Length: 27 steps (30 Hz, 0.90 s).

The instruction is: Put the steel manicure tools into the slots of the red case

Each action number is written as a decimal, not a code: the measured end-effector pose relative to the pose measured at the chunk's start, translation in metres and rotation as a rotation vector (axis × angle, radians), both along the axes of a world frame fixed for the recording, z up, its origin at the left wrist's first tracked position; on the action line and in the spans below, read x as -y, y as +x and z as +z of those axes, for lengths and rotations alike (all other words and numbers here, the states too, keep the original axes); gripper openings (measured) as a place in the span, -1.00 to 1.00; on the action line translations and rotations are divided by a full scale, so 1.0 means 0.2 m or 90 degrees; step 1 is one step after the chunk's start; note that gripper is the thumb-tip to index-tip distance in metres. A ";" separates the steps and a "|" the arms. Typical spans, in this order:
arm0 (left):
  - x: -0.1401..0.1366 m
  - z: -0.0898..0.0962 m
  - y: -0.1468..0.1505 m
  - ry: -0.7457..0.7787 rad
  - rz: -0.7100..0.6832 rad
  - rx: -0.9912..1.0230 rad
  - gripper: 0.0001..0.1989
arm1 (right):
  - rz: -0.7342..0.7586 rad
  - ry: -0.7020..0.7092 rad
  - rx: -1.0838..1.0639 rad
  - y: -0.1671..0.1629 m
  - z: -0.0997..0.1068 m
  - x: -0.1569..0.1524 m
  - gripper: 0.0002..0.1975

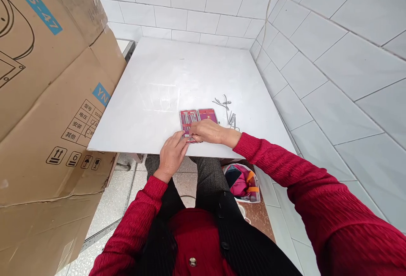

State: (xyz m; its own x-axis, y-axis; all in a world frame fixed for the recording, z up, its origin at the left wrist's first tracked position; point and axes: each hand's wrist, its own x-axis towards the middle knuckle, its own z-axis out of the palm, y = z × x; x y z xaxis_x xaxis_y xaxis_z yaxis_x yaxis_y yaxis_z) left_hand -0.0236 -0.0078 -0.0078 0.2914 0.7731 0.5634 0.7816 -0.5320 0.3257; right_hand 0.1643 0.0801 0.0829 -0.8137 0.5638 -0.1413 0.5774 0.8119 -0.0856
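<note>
A manicure set case (181, 119) lies open at the table's front edge, with several slim metal tools in its red left half. My left hand (173, 151) is closed at the case's front left corner, its fingertips and thumb on that edge. Reaching over the case from the right, my right hand (209, 132) has its fingers pinched together above the left half. Whatever is between them is too small and covered to make out. On the table right of the case lie a metal nipper (226, 102), a nail clipper (232, 119) and small scissors (235, 128).
The white table (158, 64) meets tiled walls at the back and right. A large cardboard box (57, 98) stands close along the left side. Below the table on the right, a white bin (256, 195) holds pink and dark cloth. A cable (268, 9) hangs in the wall corner.
</note>
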 end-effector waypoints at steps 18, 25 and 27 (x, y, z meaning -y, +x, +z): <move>-0.08 0.01 0.04 0.083 -0.019 -0.031 -0.71 | -0.200 0.007 -0.508 0.03 -0.41 0.11 -0.78; -0.09 0.01 0.03 0.086 -0.032 -0.032 -0.68 | -0.210 0.018 -0.429 0.02 -0.38 0.13 -0.77; -0.09 0.01 0.03 0.085 -0.029 -0.029 -0.69 | -0.205 0.035 -0.408 0.02 -0.37 0.14 -0.77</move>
State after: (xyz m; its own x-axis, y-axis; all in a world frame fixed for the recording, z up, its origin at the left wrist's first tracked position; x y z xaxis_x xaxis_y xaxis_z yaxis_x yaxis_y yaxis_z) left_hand -0.0184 0.0111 -0.0057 0.3521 0.6774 0.6459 0.7675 -0.6039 0.2149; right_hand 0.1680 0.0530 0.0087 -0.5191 0.7827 0.3433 0.6390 0.6222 -0.4523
